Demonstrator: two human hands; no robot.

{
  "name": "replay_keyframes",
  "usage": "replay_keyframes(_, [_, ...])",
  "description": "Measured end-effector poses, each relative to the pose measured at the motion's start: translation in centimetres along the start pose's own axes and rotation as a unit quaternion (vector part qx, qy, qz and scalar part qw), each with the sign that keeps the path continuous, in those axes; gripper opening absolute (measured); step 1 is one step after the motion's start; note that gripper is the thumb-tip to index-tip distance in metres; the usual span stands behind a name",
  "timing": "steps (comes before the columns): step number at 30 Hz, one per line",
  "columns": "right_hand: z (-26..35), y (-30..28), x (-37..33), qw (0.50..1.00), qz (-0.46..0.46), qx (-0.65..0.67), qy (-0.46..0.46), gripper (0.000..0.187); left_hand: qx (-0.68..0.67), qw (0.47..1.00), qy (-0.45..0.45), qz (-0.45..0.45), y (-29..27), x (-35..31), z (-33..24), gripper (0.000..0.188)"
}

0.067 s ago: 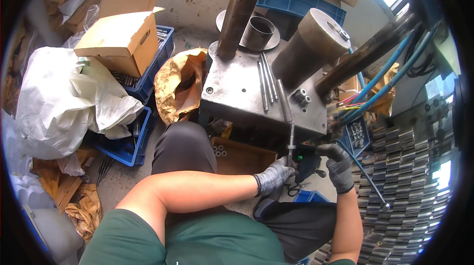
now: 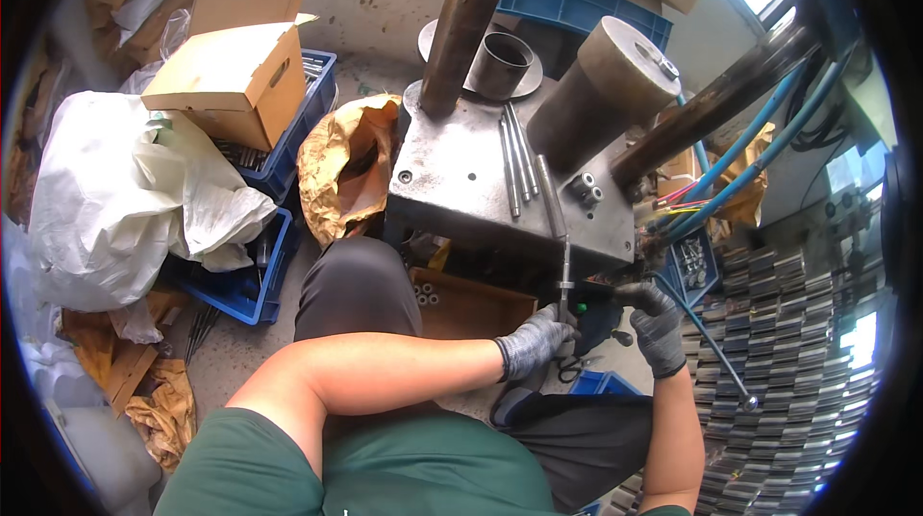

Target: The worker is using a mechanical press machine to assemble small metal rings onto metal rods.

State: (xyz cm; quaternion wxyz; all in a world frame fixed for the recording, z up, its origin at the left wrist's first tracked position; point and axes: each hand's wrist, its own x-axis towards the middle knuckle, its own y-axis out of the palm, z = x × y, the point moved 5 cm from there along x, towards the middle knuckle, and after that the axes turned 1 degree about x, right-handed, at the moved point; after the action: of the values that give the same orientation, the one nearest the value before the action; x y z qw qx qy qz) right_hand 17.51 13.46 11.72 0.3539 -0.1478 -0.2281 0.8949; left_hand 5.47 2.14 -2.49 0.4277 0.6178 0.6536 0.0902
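Note:
My left hand [image 2: 536,341], in a grey glove with dark fingers, is closed around the lower end of a slim metal rod [image 2: 565,271] with a collar. The rod's upper end meets a thicker metal bar [image 2: 551,199] lying over the front edge of a steel block [image 2: 442,175]. To the right, my gloved right hand [image 2: 658,328] has its fingers curled beside a long lever [image 2: 707,341] with a ball end. What those fingers grip is hidden. A dark knob [image 2: 623,337] shows between my hands. Several metal rods [image 2: 514,160] and short bushings [image 2: 586,191] lie on the block.
Thick posts [image 2: 471,25] and a large cylinder [image 2: 606,83] rise from the block. Stacked metal bars [image 2: 798,352] fill the right side. A cardboard box [image 2: 226,83], white sack [image 2: 106,199], blue crate [image 2: 245,300] and paper bag [image 2: 332,179] stand left. Below the block sits a brown box [image 2: 476,309].

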Motion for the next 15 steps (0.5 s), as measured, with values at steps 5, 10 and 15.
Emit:
replay_keyframes(5, [-0.8,-0.2,0.3,0.999,0.017,-0.01,0.026,0.034,-0.013,0.999,0.022,-0.021,-0.7,1.7,0.8,0.019])
replay_keyframes(10, [-2.9,-0.6,-0.1,0.994,0.015,0.05,0.093,0.029,-0.093,0.994,0.052,-0.011,-0.6,-0.3,-3.9,0.017])
replay_keyframes(15, [-0.2,1.3,-0.1,0.971,0.091,-0.052,0.213,0.035,-0.093,0.991,0.099,-0.017,-2.8,-0.3,-7.0,0.024])
